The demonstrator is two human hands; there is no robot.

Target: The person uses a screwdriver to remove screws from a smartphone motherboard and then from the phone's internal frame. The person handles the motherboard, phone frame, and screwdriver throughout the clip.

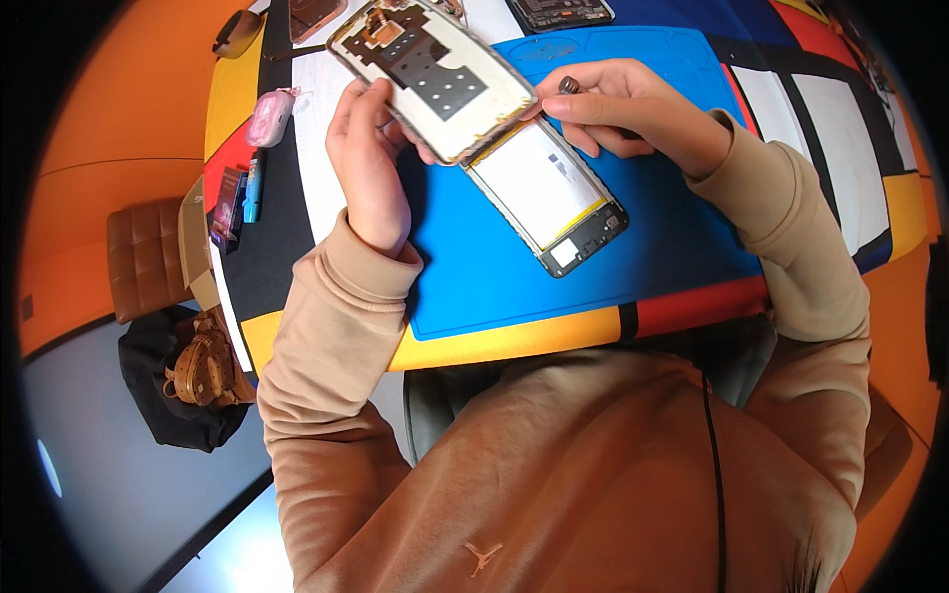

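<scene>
An opened phone body (547,188) lay on the middle of a blue mat (455,267), its white battery (549,183) face up. A phone panel (440,94) stood tilted at the body's far end, its inner side showing, gripped along its left edge between the left hand's (368,163) thumb and fingers. The right hand (643,111), fingers curled, pinched a small dark tool (568,86) beside the panel's near right corner; whether it touched the panel could not be told. Near the left edge of the cloth-covered table (494,346) sat a pink-and-white case (270,120), a blue tube (253,188) and a dark box (229,203). Another opened phone (560,12) lay at the mat's far edge. Beyond the table's left edge stood a brown padded seat (148,257).
</scene>
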